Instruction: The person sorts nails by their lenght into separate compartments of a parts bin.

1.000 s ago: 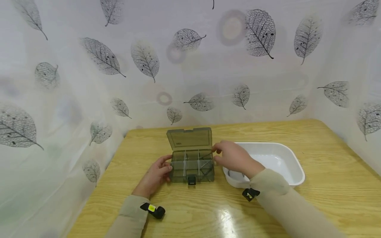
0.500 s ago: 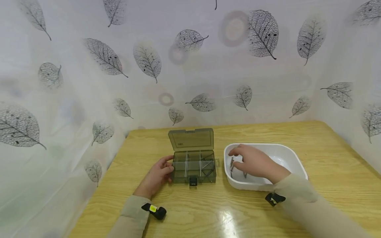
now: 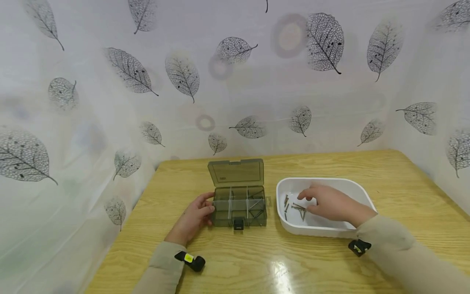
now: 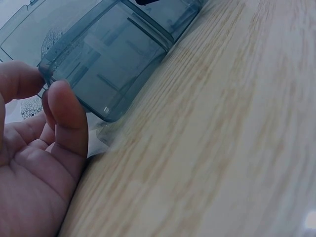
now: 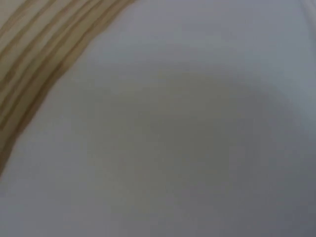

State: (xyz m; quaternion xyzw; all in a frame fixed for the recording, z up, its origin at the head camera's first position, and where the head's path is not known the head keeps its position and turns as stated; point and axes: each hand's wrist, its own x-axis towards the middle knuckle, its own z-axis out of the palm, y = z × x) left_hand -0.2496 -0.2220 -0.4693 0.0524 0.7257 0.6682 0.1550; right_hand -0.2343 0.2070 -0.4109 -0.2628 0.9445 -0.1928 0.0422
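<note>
A smoky clear compartment box (image 3: 238, 206) stands on the table with its lid (image 3: 236, 172) raised. Thin dark screws (image 3: 256, 206) lie in its right-hand compartments. At the box's left side, my left hand (image 3: 192, 218) holds the edge with curled thumb and fingers; the left wrist view shows its fingertips (image 4: 64, 98) at the box corner. My right hand (image 3: 332, 204) hovers over the white tray (image 3: 352, 185), fingers loosely bent, nothing visible between them. Several brass-coloured screws (image 3: 300, 208) lie in the tray just left of those fingertips. The right wrist view has only blurred tray wall (image 5: 163, 148).
The wooden table (image 3: 235, 261) carries both containers, the tray to the right of the box. A small clasp tab (image 3: 268, 201) sticks out from the box's right side. Behind the table hangs a pale leaf-patterned curtain (image 3: 271, 90).
My right hand has moved right, from the box's right-hand compartments to over the tray, uncovering the screws there. My left hand has stayed at the box.
</note>
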